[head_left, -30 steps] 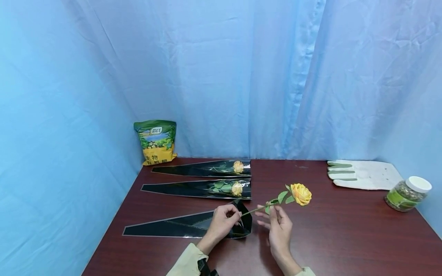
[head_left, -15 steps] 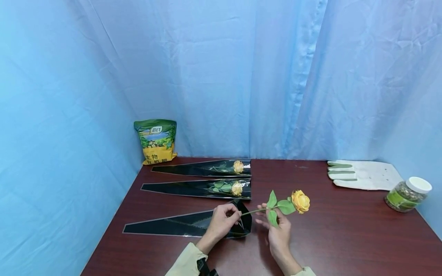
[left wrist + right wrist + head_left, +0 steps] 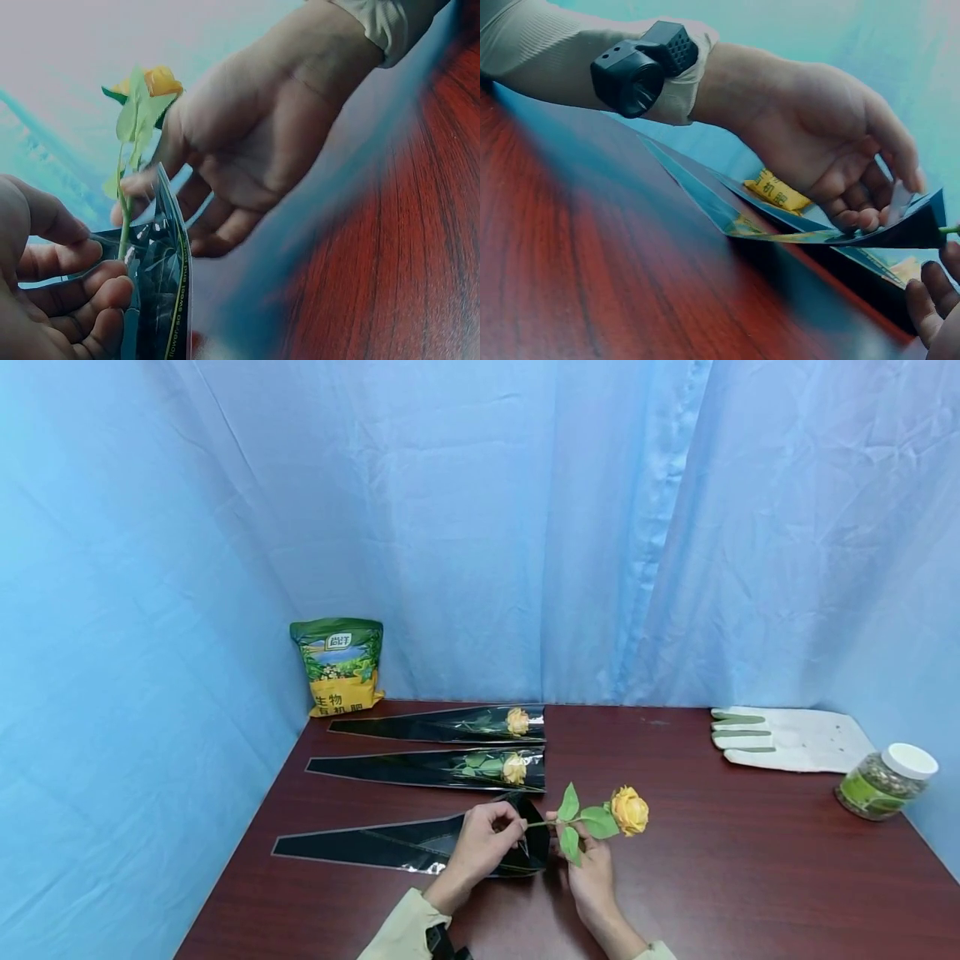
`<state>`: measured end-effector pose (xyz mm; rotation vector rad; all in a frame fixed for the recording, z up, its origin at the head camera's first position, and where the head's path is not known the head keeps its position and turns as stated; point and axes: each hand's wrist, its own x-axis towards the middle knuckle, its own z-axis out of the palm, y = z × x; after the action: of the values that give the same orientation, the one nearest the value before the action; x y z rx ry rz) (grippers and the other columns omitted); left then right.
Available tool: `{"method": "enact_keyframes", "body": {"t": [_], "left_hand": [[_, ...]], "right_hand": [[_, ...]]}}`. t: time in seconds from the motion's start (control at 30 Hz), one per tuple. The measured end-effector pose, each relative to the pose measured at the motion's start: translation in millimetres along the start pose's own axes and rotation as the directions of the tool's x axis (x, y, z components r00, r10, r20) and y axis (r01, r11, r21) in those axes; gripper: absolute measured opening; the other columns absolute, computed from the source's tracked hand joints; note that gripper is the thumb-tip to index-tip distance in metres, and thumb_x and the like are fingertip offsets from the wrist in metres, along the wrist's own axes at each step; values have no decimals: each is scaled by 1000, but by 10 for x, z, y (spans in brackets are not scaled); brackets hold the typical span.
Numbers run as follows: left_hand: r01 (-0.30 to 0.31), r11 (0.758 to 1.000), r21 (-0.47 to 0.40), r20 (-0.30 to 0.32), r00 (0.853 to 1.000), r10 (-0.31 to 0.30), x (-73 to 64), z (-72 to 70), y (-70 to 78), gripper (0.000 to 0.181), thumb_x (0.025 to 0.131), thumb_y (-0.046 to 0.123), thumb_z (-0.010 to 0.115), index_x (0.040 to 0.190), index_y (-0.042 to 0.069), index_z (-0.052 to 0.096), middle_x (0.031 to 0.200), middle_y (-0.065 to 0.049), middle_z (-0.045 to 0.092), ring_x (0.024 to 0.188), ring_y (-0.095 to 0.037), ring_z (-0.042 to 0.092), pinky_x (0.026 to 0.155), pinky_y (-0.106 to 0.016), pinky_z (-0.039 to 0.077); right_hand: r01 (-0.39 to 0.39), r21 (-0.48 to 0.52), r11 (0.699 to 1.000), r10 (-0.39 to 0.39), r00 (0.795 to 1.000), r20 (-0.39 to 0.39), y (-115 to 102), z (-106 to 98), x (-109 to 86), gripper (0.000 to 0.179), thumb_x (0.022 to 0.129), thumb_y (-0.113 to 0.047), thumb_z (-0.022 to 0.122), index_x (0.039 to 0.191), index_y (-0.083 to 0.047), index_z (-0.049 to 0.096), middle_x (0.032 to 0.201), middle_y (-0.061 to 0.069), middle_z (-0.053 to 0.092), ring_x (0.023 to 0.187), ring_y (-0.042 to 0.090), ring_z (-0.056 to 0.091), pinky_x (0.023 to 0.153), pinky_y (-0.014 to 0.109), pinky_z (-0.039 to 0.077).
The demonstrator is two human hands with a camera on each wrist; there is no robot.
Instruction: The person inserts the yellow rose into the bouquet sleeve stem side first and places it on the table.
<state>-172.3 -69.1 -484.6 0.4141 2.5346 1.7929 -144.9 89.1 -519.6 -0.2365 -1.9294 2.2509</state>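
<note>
A yellow rose (image 3: pixel 630 811) with green leaves points its bloom to the right, and the lower stem runs into the mouth of a black flower sleeve (image 3: pixel 360 846). My right hand (image 3: pixel 592 877) holds the stem from below, just under the leaves. At the sleeve's mouth, my left hand (image 3: pixel 483 843) pinches its clear front film between thumb and finger. The left wrist view shows the stem passing close to the left fingertips (image 3: pixel 94 247). The stem's lower end is hidden in the sleeve and behind the left hand.
Two sleeved roses lie behind, a nearer one (image 3: pixel 427 769) and a farther one (image 3: pixel 442 725). A green and yellow bag (image 3: pixel 337 668) stands at the back left. White gloves (image 3: pixel 795 739) and a white-lidded jar (image 3: pixel 887 781) sit at the right of the dark red table (image 3: pixel 750 877).
My right hand and the rose have moved left, bringing the leaves nearer the sleeve's mouth. The rose has turned, so its leaves spread differently. My left hand stays nearly in place.
</note>
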Motion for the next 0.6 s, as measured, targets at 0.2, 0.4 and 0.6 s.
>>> {"method": "enact_keyframes", "body": {"t": [0.2, 0.4, 0.6], "left_hand": [[5, 1000, -15, -15, 1000, -5, -3, -8, 22, 18, 89, 6, 69, 72, 2, 68, 67, -19, 67, 56, 4, 53, 59, -15, 45], [35, 999, 8, -36, 999, -34, 22, -16, 20, 18, 90, 3, 66, 73, -3, 67, 69, -22, 67, 57, 2, 52, 60, -15, 43], [14, 1000, 3, -42, 999, -14, -5, -78, 209, 17, 90, -2, 63, 74, -8, 66, 68, -26, 64, 57, -16, 60, 58, -16, 45]], "right_hand": [[43, 30, 999, -42, 999, -30, 43, 49, -10, 31, 97, -6, 61, 119, 16, 64, 98, -22, 73, 99, -8, 64, 84, 13, 50], [14, 116, 993, -4, 996, -86, -3, 42, -16, 11, 99, -3, 58, 106, 3, 62, 86, -17, 73, 82, -1, 68, 69, 17, 55], [45, 173, 984, -32, 996, -81, -48, 16, 17, 11, 101, -7, 55, 105, 2, 58, 86, -8, 75, 80, 8, 74, 69, 28, 60]]}}
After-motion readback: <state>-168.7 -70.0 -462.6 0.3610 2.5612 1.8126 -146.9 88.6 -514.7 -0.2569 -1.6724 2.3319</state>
